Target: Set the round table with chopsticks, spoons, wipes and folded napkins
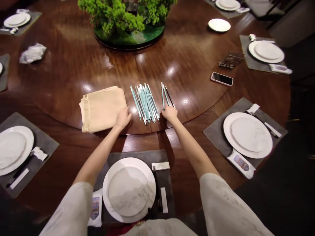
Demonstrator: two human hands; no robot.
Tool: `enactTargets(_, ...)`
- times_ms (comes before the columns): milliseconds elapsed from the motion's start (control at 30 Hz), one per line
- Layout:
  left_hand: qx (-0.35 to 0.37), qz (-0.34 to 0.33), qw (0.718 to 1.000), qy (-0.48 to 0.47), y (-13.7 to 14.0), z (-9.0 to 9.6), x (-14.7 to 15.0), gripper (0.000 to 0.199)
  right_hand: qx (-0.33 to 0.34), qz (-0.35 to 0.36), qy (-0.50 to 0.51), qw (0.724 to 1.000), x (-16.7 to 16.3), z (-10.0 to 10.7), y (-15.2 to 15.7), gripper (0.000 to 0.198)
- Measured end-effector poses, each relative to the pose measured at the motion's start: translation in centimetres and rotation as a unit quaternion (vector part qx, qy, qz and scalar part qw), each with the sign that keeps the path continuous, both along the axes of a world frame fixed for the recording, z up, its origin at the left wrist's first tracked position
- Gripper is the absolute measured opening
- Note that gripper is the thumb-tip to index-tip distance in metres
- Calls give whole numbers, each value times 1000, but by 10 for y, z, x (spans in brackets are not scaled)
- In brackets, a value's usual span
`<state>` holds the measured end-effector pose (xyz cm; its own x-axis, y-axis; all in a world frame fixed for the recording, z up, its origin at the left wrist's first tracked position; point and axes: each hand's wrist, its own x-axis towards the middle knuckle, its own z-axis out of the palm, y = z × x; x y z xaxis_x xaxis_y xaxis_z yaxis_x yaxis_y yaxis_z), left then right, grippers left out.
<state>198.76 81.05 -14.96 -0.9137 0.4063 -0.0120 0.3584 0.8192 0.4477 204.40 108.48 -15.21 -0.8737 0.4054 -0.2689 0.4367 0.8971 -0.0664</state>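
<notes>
My left hand [123,118] rests at the near right corner of a folded cloth [102,108], pale beige, soft and square, with a ribbed hem along its left edge; my fingers lie loose on the fabric rather than clenched around it. My right hand [169,113] sits at the near ends of a small group of chopsticks [166,95], thin, straight sticks, teal with one dark one; the fingertips curl down onto their tips, though I cannot tell if I actually pinch them. Between my hands lies a larger bundle of teal chopsticks [145,103], fanned out and overlapping. All of this lies on the glossy, round inner turntable [73,65] of dark polished wood, which reflects the lights. Just in front of me is a grey placemat [167,157] with a round white plate [129,189], marbled in the middle. A smartphone [221,79] lies flat, well off to my right.
</notes>
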Motion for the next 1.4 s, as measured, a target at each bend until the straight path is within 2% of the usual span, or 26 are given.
enactTargets(100, -31, 96, 993, -67, 47, -13, -8, 56, -12, 40, 46, 998, -17, 3, -22, 32)
enactTargets(200, -55, 162, 982, -77, 61, -17, -23, 60, -53, 84, 61, 993, -38, 1, -43, 31)
enactTargets(267, -68, 169, 981, -66, 56, -16, -28, 58, -77, 101, 62, 990, -51, -3, -55, 31)
enactTargets(333, -83, 146, 985, -47, 46, -16, -30, 48, -89, 104, 61, 989, -62, -6, -67, 31)
enactTargets(467, -123, 99, 987, -15, 23, -18, -28, 27, -80, 102, 56, 990, -74, -5, -87, 28)
enactTargets(700, -159, 164, 972, -45, 6, -13, -40, 29, -91, 146, 14, 985, -81, 5, -112, 25)
enactTargets(867, -176, 174, 964, -97, -5, -8, -53, 24, -101, 167, 13, 981, -81, 9, -132, 27)
enactTargets(933, -153, 198, 963, -103, -13, -6, -56, 27, -114, 161, 1, 980, -83, 10, -142, 29)
enactTargets(1033, -81, 241, 965, -68, -22, 0, -58, 27, -138, 151, -15, 979, -89, 9, -156, 27)
enactTargets(1100, -12, 238, 969, -58, -24, 3, -59, 24, -155, 136, -31, 978, -96, 6, -163, 28)
enactTargets(1167, 74, 215, 969, -98, -22, 5, -58, 21, -178, 126, -63, 974, -102, 4, -167, 27)
enactTargets(1233, 166, 193, 952, -168, -16, 6, -55, 19, -200, 119, -82, 969, -103, 4, -167, 26)
enactTargets(1300, 245, 185, 927, -217, -9, 4, -50, 16, -215, 109, -55, 969, -98, 5, -164, 29)
enactTargets(1400, 312, 192, 903, -224, -5, -1, -42, 14, -220, 87, 11, 971, -82, 3, -162, 38)
